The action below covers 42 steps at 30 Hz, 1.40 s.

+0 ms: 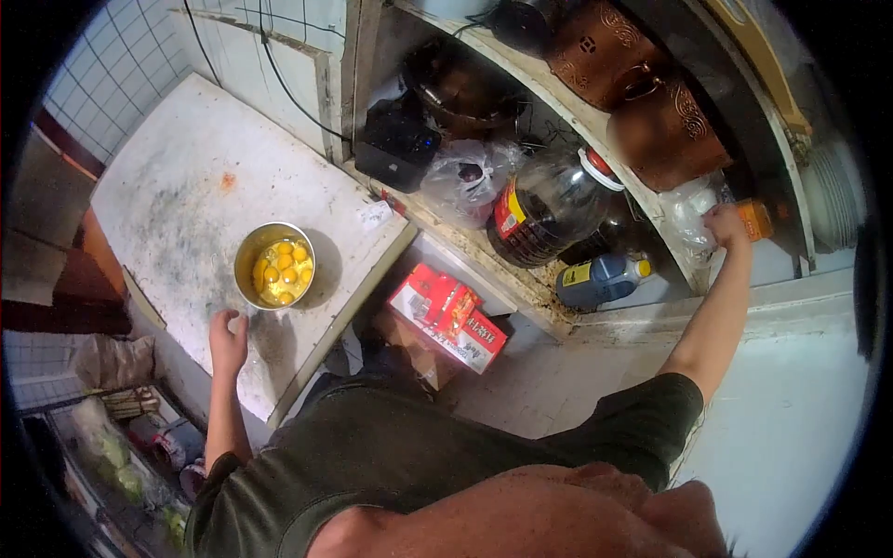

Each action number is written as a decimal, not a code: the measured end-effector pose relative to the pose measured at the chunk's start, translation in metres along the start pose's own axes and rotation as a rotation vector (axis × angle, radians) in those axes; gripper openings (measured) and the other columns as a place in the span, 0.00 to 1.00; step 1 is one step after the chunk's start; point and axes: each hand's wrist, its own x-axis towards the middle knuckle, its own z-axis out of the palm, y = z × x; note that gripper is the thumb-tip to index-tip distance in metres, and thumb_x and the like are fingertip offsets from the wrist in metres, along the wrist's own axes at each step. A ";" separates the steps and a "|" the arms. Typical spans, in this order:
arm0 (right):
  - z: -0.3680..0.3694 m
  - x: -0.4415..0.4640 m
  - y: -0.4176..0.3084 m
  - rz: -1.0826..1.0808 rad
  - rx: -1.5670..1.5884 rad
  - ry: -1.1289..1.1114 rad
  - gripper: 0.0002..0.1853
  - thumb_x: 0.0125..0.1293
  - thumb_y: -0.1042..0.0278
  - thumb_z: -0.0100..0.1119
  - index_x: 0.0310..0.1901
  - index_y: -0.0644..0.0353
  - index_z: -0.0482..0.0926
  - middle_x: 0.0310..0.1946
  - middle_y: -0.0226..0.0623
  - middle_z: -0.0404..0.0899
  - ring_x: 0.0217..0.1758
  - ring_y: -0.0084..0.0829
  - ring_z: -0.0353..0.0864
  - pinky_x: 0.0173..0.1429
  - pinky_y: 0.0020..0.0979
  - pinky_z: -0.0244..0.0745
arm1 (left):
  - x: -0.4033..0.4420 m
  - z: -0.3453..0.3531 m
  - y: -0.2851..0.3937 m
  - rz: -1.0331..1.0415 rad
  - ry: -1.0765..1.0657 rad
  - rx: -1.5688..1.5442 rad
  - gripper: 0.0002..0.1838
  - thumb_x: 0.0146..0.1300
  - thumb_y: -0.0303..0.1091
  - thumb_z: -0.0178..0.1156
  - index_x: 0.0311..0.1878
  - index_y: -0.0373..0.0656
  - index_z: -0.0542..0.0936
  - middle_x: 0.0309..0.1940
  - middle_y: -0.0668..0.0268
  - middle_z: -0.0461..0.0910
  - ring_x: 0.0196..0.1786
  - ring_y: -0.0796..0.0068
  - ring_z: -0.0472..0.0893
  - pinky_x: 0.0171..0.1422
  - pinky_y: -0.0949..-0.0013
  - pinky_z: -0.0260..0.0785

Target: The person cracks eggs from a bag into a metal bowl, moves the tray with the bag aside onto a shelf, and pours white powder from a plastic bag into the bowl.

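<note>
A metal pot [244, 244] holding several cracked eggs, with whole yolks [285, 263], stands on the white tabletop [177, 200]. Just below the pot, my left hand [228, 342] is at the table with its fingers curled in; I make out nothing in them. My right hand [726, 226] reaches onto the shelf at the right. Its fingers are closed at the edge of a clear plastic bag [686, 212], whose contents are hard to make out. Right beside that hand is an orange packet [755, 219].
Below the shelf stand a large dark bottle with a red cap [549, 206] and a smaller yellow-capped bottle [603, 280]. A red carton [448, 316] sits between table and shelves. Stacked plates [828, 195] are at far right, a crate of vegetables [116, 456] at lower left.
</note>
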 end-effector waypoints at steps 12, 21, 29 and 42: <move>0.000 0.017 0.069 0.599 -0.195 0.499 0.22 0.62 0.51 0.54 0.49 0.60 0.82 0.46 0.46 0.83 0.47 0.47 0.83 0.49 0.44 0.75 | -0.009 0.000 -0.005 -0.012 -0.001 0.025 0.11 0.60 0.32 0.62 0.40 0.34 0.78 0.40 0.52 0.78 0.47 0.50 0.77 0.55 0.59 0.68; -0.003 -0.049 0.002 0.765 0.029 0.560 0.27 0.63 0.50 0.48 0.46 0.69 0.81 0.47 0.58 0.80 0.54 0.54 0.79 0.58 0.46 0.71 | -0.017 -0.010 -0.021 -0.076 0.018 0.002 0.12 0.61 0.34 0.62 0.41 0.34 0.78 0.40 0.52 0.79 0.47 0.52 0.78 0.55 0.60 0.69; -0.046 -0.020 -0.065 0.270 0.210 0.761 0.17 0.65 0.62 0.55 0.47 0.66 0.81 0.42 0.51 0.83 0.45 0.48 0.82 0.50 0.41 0.75 | -0.013 -0.002 -0.021 -0.061 0.025 -0.011 0.12 0.61 0.33 0.62 0.41 0.34 0.78 0.41 0.51 0.79 0.47 0.52 0.78 0.55 0.60 0.69; -0.009 0.035 -0.037 0.130 -0.189 0.201 0.11 0.53 0.66 0.56 0.34 0.57 0.86 0.40 0.47 0.84 0.46 0.49 0.82 0.52 0.42 0.76 | -0.011 0.008 -0.027 -0.146 0.008 -0.008 0.13 0.61 0.34 0.63 0.43 0.34 0.79 0.41 0.52 0.79 0.47 0.54 0.78 0.54 0.60 0.70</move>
